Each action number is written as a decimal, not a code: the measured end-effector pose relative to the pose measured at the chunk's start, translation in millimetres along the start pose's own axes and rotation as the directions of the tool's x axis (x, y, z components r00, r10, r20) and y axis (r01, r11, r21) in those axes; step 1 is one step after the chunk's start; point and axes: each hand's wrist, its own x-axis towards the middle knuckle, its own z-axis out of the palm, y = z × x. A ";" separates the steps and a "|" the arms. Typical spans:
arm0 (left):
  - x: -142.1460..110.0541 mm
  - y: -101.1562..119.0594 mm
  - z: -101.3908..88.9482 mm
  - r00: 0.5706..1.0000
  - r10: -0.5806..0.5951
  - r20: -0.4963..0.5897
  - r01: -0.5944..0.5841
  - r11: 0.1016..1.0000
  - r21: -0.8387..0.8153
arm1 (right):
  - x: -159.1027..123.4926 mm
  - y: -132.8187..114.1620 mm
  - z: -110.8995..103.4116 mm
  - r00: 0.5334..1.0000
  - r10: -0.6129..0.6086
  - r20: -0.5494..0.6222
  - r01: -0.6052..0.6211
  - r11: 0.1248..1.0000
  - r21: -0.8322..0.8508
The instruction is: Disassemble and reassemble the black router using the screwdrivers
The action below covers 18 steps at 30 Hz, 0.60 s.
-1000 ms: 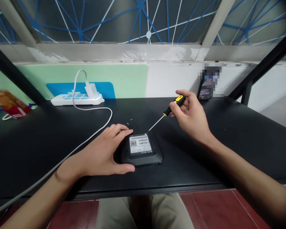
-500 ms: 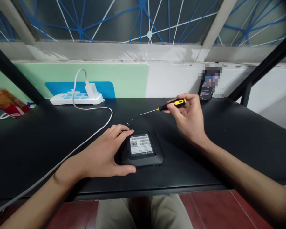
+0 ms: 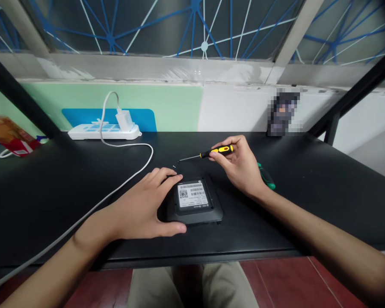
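"Where does the yellow-and-black screwdriver (image 3: 206,154) sit?"

"In the right hand (image 3: 240,164), held above the black tabletop (image 3: 295,171), just beyond the far edge of the black device (image 3: 197,211). Thumb and fingers close around the handle in a light pinch, with no gap to spare."

"Which way does it point?"

"Its long axis runs mostly across the table. The handle is on the right; the shaft reaches leftward and slightly back toward the person, dipping to the tip. I can't tell whether the tip touches the tabletop."

"And the small screw (image 3: 174,166)?"

"It lies on the tabletop to the left of the tip and a touch nearer the person, just beside it. Its long axis runs roughly left to right, the right end turned a little toward the person. It's too small to say which end is the head."

"Which hand is nearer to it?"

"The left hand (image 3: 137,209): its fingertips are just short of the screw. The right hand is farther off, bridged by the shaft."

"What does the left grip have?"

"Thumb and fingers are spread wide, about as far as the device is deep, bracing its left side: thumb along the near edge, index finger at the far left corner. The device lies flat, label (image 3: 194,194) up."
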 end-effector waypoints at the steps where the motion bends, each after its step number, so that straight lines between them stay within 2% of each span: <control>1: -0.3 -0.1 0.0 1.000 0.000 -0.002 0.000 1.000 -0.002 | -0.1 -0.5 0.0 1.000 0.003 0.002 -0.003 1.000 -0.004; 5: -0.6 -0.7 0.2 1.000 0.003 -0.004 -0.003 1.000 -0.003 | 0.1 -4.5 -0.3 1.000 0.021 -0.007 -0.020 0.999 0.033; 9: 0.8 -1.6 0.3 1.000 -0.001 -0.008 0.001 1.000 -0.014 | 3.9 -8.5 -3.9 0.997 0.050 -0.053 -0.042 0.988 0.146; 15: 0.4 -4.1 -0.5 1.000 0.003 -0.010 -0.003 0.999 -0.032 | 15.1 -11.7 -20.8 0.961 0.226 -0.161 -0.157 0.922 0.354; 18: -0.7 -5.6 0.5 1.000 0.003 -0.026 -0.004 0.999 -0.039 | 18.6 -15.8 -29.1 0.946 0.285 -0.156 -0.193 0.880 0.435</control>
